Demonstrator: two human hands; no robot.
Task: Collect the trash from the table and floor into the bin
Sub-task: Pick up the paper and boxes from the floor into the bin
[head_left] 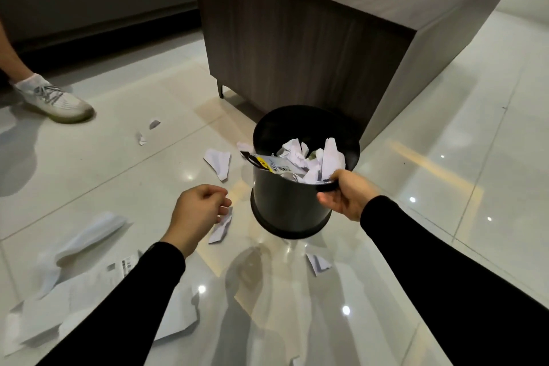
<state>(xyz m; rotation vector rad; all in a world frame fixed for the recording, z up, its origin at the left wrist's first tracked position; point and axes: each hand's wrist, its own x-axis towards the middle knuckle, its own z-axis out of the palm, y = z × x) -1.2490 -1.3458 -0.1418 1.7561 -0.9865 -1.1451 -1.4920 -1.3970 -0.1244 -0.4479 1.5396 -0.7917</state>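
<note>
My right hand (346, 194) grips the near rim of a black round bin (285, 205), which hangs tilted above the floor. The bin holds crumpled white paper and a yellow-labelled wrapper (274, 165) sticking over its left rim. My left hand (200, 206) hovers left of the bin, fingers curled loosely, nothing in it. Just below that hand a torn paper scrap (221, 229) lies on the tiles. More white scraps lie on the floor: one (219, 162) left of the bin, one (318, 264) under it, and large sheets (89, 306) at bottom left.
A dark wood table (297, 47) with a pale top stands behind the bin. Another person's foot in a white sneaker (55, 99) rests at the far left. Two small scraps (147, 132) lie near it. The floor is glossy pale tile.
</note>
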